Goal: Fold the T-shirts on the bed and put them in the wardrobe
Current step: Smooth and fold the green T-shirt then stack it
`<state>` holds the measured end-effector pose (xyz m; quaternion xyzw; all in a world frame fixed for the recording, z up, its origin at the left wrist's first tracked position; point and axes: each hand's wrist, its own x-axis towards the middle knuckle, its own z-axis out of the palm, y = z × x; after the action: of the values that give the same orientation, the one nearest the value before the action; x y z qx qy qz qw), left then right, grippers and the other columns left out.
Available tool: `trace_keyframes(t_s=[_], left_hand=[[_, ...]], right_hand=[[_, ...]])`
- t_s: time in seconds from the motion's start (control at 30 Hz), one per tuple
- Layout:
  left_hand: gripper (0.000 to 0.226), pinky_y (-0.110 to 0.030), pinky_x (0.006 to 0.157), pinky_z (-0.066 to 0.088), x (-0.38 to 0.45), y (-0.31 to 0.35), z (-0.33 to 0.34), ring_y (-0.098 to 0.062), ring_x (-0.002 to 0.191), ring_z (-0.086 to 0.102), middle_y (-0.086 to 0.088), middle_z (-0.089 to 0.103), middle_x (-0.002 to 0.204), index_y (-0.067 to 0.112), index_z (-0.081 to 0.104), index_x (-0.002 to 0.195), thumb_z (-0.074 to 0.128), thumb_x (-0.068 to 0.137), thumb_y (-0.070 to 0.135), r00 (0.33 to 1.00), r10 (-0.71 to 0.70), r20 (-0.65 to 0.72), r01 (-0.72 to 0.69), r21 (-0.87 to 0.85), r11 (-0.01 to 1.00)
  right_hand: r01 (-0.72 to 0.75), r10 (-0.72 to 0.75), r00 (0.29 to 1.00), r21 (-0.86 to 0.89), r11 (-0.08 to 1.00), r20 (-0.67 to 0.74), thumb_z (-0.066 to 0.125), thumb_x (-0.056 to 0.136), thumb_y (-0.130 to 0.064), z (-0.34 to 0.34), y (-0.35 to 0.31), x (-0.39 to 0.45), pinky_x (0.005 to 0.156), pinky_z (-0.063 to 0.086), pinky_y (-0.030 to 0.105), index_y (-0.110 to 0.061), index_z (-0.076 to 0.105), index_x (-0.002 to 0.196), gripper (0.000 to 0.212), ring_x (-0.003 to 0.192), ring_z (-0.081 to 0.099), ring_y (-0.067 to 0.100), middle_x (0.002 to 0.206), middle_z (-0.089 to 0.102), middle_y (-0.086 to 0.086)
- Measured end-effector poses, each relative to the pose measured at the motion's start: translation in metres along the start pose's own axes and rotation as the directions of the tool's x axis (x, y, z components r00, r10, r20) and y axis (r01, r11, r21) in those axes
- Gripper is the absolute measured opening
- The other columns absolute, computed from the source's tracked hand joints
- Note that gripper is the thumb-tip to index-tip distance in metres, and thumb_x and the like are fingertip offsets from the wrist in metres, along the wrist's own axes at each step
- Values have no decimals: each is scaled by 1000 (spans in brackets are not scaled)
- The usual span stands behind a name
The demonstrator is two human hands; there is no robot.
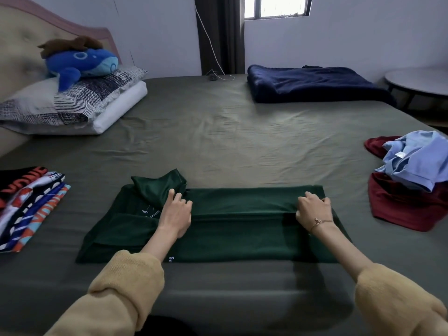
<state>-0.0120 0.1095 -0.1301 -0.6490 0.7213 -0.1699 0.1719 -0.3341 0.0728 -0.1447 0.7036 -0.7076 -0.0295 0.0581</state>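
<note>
A dark green T-shirt (pixel 242 229) lies spread sideways on the bed (pixel 218 132) in front of me, its long sides folded in toward the middle. My left hand (pixel 175 212) rests on it near the collar end, fingers touching a raised sleeve flap. My right hand (pixel 314 209) grips the folded edge of the fabric near the hem end, fingers curled over it. A stack of folded printed T-shirts (pixel 26 204) sits at the left. A light blue shirt (pixel 417 158) lies crumpled on top of a dark red shirt (pixel 402 209) at the right.
Pillows (pixel 72 105) with a blue plush whale (pixel 80 63) lie at the headboard, far left. A folded navy blanket (pixel 312 83) sits at the far side of the bed. A round table (pixel 419 81) stands at the far right. A cable (pixel 218 76) lies near the curtain.
</note>
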Motion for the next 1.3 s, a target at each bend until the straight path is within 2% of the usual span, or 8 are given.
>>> trace_keyframes(t_s=[0.17,0.33,0.57,0.7,0.83,0.97,1.2,1.3], left_hand=[[48,-43,115,5,20,34,2,-14,144,16,-1,15,158,17,21,150,23,104,32,997,44,63,-4,-530,848],[55,-43,117,-7,23,47,12,-9,145,-12,3,-13,159,23,-1,152,18,103,41,976,114,184,49,-698,714],[41,-35,114,21,25,20,25,-15,136,30,-1,36,147,13,40,140,33,103,29,997,-63,-42,16,-696,718],[24,-31,93,44,20,-2,27,-13,102,55,1,60,108,13,63,107,46,92,5,961,-234,-144,-10,-869,495],[29,-22,76,50,10,-41,35,-8,82,62,5,67,85,17,67,82,47,88,-3,906,-423,-17,104,-959,262],[33,-17,61,47,-6,-87,59,-12,68,59,3,66,76,16,65,73,45,88,-5,837,-521,169,254,-962,96],[31,-10,46,41,-43,-142,103,-3,46,55,-7,62,72,10,60,76,41,92,-9,796,-437,419,377,-908,-183],[32,-10,47,45,-49,-147,108,2,41,56,-10,60,71,7,57,77,36,95,-9,794,-359,491,393,-864,-314]], right_hand=[[174,-208,977,393,903,43,33,101,-34,9,-28,11,114,16,42,-15,28,146,49,144,14,14,157,14,1],[35,-124,962,339,940,244,17,101,-45,28,-21,11,115,-6,46,-22,-7,150,59,144,-15,12,157,-17,0],[114,-170,973,317,941,155,19,102,-42,21,-45,19,113,-7,53,-19,9,151,56,145,-7,7,159,-5,-4],[303,-331,944,393,868,4,27,102,-38,9,-104,26,115,7,42,-22,39,139,42,140,21,9,150,29,-5],[373,-399,917,429,823,-33,30,100,-42,-14,-180,42,106,19,38,-22,55,121,38,125,38,14,127,52,-2],[126,-263,955,618,776,136,33,90,-64,-32,-245,56,104,20,49,-16,63,105,58,118,47,21,113,62,3],[-166,-130,936,736,656,327,63,81,-49,-38,-299,74,102,32,39,-10,57,113,51,114,54,29,114,62,10],[-169,-253,922,893,416,292,68,75,-35,-40,-310,76,99,43,35,-10,58,123,56,115,55,28,121,61,9]])
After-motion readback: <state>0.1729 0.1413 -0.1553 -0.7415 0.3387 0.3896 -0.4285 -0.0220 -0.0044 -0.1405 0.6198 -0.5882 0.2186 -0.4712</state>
